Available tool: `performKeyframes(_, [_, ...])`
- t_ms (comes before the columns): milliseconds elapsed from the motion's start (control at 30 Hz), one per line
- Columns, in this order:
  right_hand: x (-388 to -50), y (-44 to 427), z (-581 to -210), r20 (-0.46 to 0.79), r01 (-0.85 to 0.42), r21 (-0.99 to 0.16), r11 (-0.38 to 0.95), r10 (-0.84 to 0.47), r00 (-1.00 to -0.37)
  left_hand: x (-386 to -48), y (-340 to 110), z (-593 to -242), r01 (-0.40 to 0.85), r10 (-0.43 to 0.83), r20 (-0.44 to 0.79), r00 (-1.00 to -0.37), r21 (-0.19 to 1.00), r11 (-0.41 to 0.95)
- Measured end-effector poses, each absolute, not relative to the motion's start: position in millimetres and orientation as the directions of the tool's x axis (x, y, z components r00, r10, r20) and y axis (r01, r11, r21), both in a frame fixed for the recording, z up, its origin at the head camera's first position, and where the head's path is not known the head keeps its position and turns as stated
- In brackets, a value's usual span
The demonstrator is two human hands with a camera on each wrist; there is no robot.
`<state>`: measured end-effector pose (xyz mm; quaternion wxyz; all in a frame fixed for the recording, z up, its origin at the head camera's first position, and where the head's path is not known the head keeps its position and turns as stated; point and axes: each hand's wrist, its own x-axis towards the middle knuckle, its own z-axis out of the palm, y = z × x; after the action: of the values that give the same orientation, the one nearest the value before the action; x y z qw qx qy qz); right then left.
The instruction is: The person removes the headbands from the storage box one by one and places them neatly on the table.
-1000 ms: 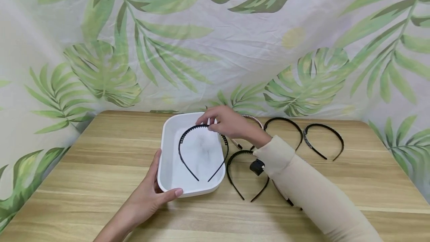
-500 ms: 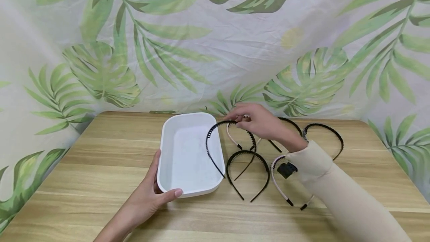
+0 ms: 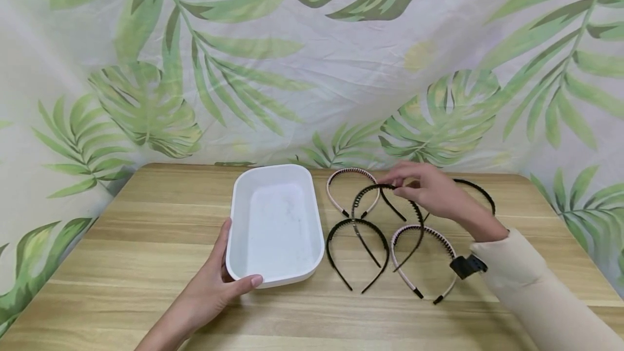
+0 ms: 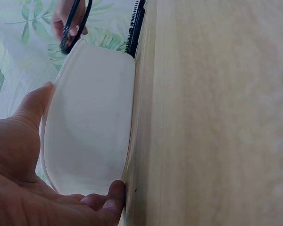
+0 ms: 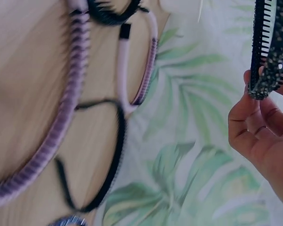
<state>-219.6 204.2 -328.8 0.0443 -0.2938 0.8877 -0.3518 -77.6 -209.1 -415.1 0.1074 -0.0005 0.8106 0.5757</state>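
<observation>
A white plastic tub [image 3: 278, 232] stands on the wooden table, its inside bare. My left hand [image 3: 209, 286] holds it at the near left corner, thumb over the rim and fingers along the side. My right hand [image 3: 429, 191] pinches a black toothed headband at the top of its arc; glittery specks show on this headband [image 5: 279, 52] in the right wrist view. It hangs with its ends downward, above the other headbands. Below it lie a plain black toothed headband [image 3: 385, 236] and a pink one [image 3: 396, 242] with black tips.
Another pink headband [image 3: 329, 194] lies at the back beside the tub. A black headband [image 3: 392, 210] is partly hidden behind my right hand, and one more black headband [image 3: 485, 194] lies far right. A leaf-print cloth [image 3: 341, 69] hangs behind the table.
My right hand has carried the black headband from over the tub to the right, above the lying headbands. My left hand has stayed on the tub.
</observation>
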Motion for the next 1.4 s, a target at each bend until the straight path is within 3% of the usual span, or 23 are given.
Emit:
performKeyframes(967, [-186, 341, -384, 0.155, -0.395, -0.601, 0.695, -0.384, -0.910, -77, -210, -415, -0.107, 0.120, -0.160, -0.980, 0.926, 0.363])
performKeyframes(1400, [-180, 379, -405, 0.075, -0.347, -0.603, 0.718, -0.383, -0.921, -77, -209, -414, -0.097, 0.120, -0.146, -0.982, 0.935, 0.341])
